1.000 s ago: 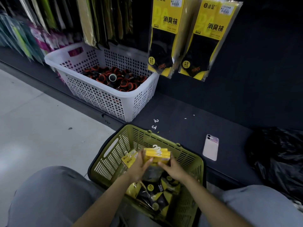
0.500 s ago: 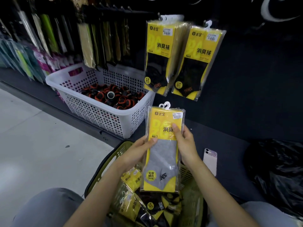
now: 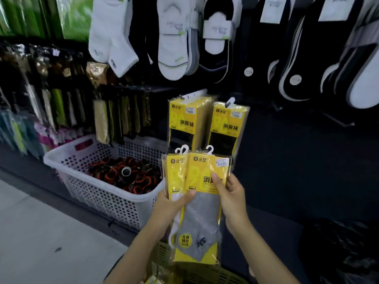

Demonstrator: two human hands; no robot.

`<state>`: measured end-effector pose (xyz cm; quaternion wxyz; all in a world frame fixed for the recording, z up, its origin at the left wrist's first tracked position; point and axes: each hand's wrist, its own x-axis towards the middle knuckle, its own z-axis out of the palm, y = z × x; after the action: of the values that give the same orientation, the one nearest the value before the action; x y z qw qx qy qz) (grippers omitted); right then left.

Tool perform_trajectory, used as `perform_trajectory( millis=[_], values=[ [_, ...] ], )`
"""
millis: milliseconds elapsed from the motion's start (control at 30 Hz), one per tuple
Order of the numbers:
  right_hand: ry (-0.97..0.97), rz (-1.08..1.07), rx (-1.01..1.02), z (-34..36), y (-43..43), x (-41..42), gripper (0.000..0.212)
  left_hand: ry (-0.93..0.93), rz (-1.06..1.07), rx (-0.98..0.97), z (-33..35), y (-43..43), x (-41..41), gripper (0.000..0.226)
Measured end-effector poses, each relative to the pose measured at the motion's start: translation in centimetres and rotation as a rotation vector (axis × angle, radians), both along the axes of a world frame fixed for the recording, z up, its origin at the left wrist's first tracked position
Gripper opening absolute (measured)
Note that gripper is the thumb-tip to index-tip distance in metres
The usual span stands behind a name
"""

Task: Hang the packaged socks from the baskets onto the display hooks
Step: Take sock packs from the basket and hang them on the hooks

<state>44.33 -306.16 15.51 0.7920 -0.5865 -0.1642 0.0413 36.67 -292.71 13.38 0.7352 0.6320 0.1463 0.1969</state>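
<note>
You held two yellow sock packs fanned upright between your left hand (image 3: 171, 203) and right hand (image 3: 230, 194). The front pack (image 3: 203, 203) showed a grey sock and the rear pack (image 3: 174, 177) a white one, each topped by a white plastic hook (image 3: 209, 149). Just behind them, two hung packs (image 3: 185, 119) of black socks dangled side by side on the display. Below sat the green basket (image 3: 205, 273), only partly visible.

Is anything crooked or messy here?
Nothing looks spilled or torn. The only untidy thing is the sock packs gripped by the left hand and right hand: they are fanned apart, not stacked square.
</note>
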Motion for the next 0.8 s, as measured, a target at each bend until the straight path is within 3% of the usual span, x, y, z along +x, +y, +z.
perform_trajectory(
  millis=[100,267,433,567,800],
  values=[
    [-0.014,-0.001,0.049,2.0,-0.3,1.5,0.012,0.002,0.041,0.043,1.6,0.9,1.0,0.028],
    [-0.083,-0.096,0.081,5.7,-1.2,5.0,0.008,-0.163,0.141,0.195,4.9,3.7,1.8,0.039],
    [-0.119,-0.154,0.008,8.4,-0.9,8.3,0.005,-0.192,0.25,0.274,7.4,6.5,3.1,0.051],
    [-0.156,-0.164,-0.094,8.9,0.3,10.3,0.006,-0.202,0.279,0.285,8.4,7.1,3.7,0.043],
    [0.002,-0.25,-0.133,8.2,2.2,14.7,0.01,-0.154,0.291,0.276,8.4,6.9,4.1,0.052]
  ],
)
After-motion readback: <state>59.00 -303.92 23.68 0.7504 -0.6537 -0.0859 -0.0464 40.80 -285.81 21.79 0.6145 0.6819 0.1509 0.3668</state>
